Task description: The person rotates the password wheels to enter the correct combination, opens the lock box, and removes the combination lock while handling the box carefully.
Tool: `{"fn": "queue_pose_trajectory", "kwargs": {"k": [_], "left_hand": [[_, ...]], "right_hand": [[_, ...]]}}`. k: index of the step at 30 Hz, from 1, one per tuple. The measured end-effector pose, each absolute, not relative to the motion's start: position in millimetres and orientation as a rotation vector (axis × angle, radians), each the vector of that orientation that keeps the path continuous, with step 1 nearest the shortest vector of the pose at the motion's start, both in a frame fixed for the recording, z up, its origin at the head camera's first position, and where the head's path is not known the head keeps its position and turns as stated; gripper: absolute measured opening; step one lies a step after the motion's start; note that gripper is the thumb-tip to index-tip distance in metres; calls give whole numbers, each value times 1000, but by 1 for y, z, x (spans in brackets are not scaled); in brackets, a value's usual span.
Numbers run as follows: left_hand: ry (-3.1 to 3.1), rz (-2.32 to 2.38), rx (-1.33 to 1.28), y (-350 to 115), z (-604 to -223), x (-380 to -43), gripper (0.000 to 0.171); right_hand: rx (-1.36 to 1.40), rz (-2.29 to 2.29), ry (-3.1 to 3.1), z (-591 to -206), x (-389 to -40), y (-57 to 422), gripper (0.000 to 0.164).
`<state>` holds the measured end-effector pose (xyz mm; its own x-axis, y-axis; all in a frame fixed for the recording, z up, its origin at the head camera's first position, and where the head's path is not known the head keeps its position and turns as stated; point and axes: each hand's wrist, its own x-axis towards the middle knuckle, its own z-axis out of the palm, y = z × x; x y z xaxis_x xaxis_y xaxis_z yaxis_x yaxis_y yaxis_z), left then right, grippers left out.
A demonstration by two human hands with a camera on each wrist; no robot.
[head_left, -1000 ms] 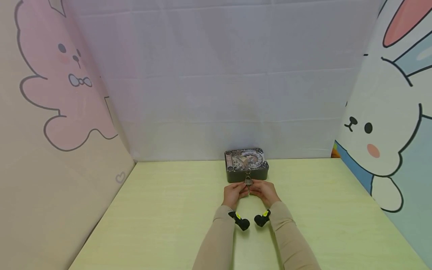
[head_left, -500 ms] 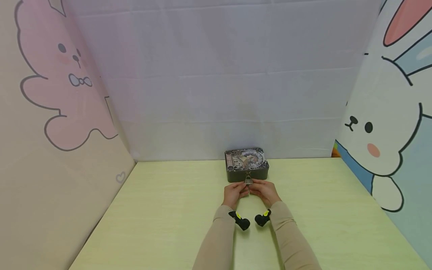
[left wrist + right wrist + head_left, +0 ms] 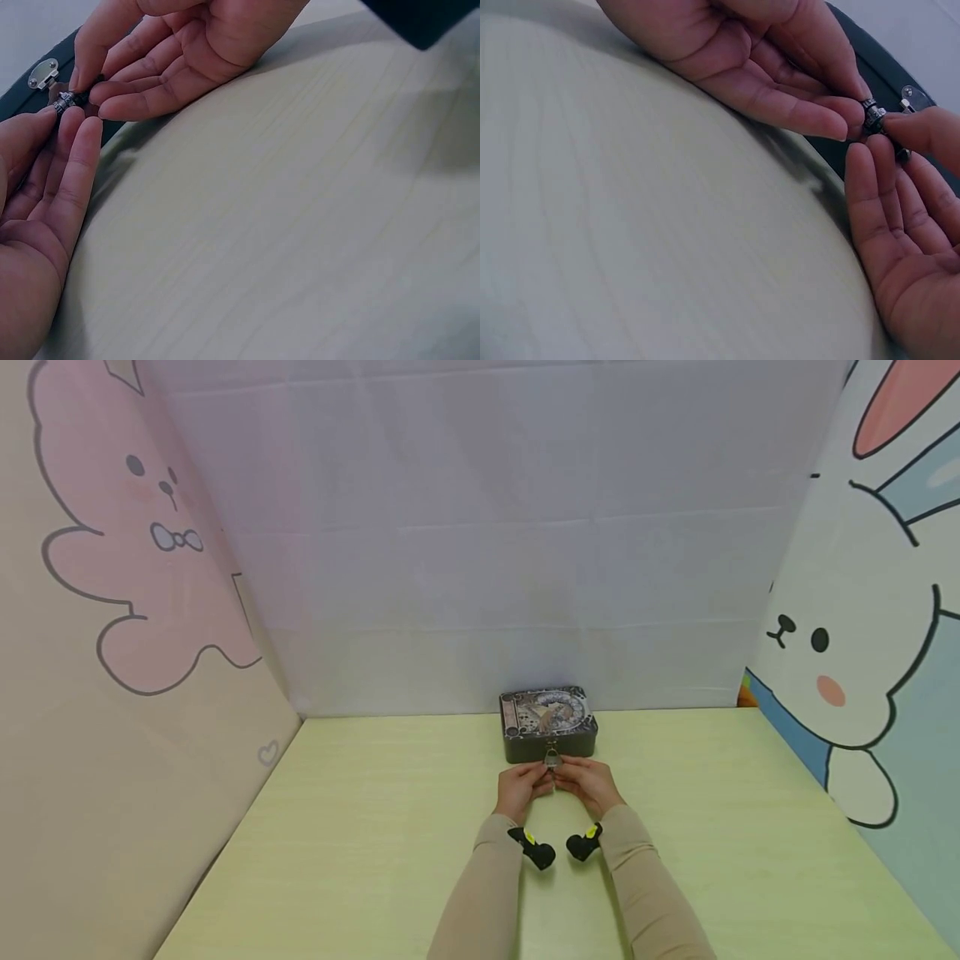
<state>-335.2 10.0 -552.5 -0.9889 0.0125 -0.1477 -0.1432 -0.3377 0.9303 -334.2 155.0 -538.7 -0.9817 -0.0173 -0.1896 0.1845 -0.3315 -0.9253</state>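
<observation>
A dark tin box with an ornate picture on its lid stands at the back of the table, closed. At its front a small combination padlock hangs from the metal latch. My left hand pinches the padlock from the left side, thumb and fingertips at its number wheels. From the right, my right hand pinches it too, with the other fingers loosely bent below. Fingertips of both hands partly cover the padlock body in both wrist views.
The pale yellow-green table reaches back to a white cloth backdrop, close behind the box. Cartoon-printed panels stand at left and right. A black wrist camera sits on the left wrist, another on the right.
Both hands stay at the padlock with hardly any visible movement, and the box stays in place. The head view has shifted very slightly.
</observation>
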Motion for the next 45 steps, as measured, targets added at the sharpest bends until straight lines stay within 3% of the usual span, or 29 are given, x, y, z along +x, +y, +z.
{"fn": "queue_pose_trajectory", "kwargs": {"k": [45], "left_hand": [[1727,2492,-154,10,-554,-337,22]], "right_hand": [[287,-2479,1711,-538,-333,155,51]]}}
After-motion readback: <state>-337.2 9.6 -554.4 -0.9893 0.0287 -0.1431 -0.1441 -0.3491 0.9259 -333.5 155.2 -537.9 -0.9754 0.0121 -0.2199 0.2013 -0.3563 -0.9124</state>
